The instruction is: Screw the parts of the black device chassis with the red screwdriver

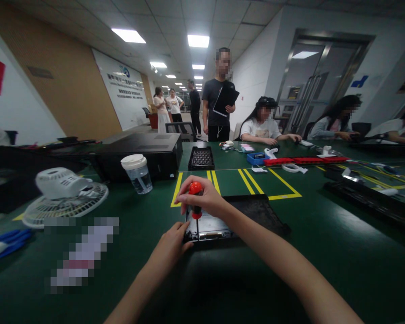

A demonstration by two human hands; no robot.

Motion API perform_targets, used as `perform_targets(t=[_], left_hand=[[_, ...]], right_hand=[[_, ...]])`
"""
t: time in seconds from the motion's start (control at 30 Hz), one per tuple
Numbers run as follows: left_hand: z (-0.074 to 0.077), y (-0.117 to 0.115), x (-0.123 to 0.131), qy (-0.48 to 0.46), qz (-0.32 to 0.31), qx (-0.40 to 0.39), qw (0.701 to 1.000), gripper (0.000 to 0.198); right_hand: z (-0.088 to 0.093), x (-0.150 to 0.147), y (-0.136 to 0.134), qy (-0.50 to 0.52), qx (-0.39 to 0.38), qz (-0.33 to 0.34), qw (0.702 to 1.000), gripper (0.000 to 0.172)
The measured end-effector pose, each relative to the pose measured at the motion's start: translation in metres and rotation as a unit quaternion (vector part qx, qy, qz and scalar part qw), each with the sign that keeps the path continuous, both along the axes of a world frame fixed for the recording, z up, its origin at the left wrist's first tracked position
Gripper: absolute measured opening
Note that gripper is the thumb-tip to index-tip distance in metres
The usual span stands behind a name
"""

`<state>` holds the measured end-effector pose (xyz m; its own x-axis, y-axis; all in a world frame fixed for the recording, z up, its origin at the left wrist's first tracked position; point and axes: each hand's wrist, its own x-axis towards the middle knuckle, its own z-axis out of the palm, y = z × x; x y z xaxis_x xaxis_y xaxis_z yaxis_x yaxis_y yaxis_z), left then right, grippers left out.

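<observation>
My right hand (pixel 209 196) is closed round the red and black handle of a screwdriver (pixel 195 188). The screwdriver stands nearly upright, its shaft pointing down at the left part of a flat black-framed device (pixel 213 225) with a silvery inner panel. Whether the tip sits in a screw is too small to tell. At the device's left corner, my left hand (pixel 173 240) grips the edge between thumb and fingers. A dark flat cover (pixel 256 211) lies against the device's right and far side, partly behind my right forearm.
On the left are a white fan (pixel 62 184), a lidded clear cup (pixel 138 175) and a large black box (pixel 145 150). A black tray of small parts (pixel 201 158) stands beyond the yellow tape. A blue bin (pixel 256 158) sits farther right. Several people are across the table.
</observation>
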<state>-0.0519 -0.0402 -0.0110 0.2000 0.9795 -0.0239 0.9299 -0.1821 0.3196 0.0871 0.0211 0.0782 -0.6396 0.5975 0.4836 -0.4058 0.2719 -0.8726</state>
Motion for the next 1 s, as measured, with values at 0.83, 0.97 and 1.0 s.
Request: perform_targets(t=[0.83, 0.97, 1.0], left_hand=[[0.0003, 0.0001, 0.0002, -0.01, -0.005, -0.004, 1.0, 0.055], [0.0016, -0.0001, 0.0008, -0.004, -0.001, -0.008, 1.0, 0.056], [0.0018, -0.0003, 0.0007, -0.003, -0.002, -0.007, 1.0, 0.056]], right_hand=[[-0.0033, 0.0011, 0.0076, 0.053, -0.046, 0.118, 0.991, 0.021], [-0.004, 0.0022, 0.0101, 0.064, -0.057, 0.144, 0.986, 0.027], [-0.0041, 0.0025, 0.0104, 0.065, -0.056, 0.146, 0.986, 0.027]])
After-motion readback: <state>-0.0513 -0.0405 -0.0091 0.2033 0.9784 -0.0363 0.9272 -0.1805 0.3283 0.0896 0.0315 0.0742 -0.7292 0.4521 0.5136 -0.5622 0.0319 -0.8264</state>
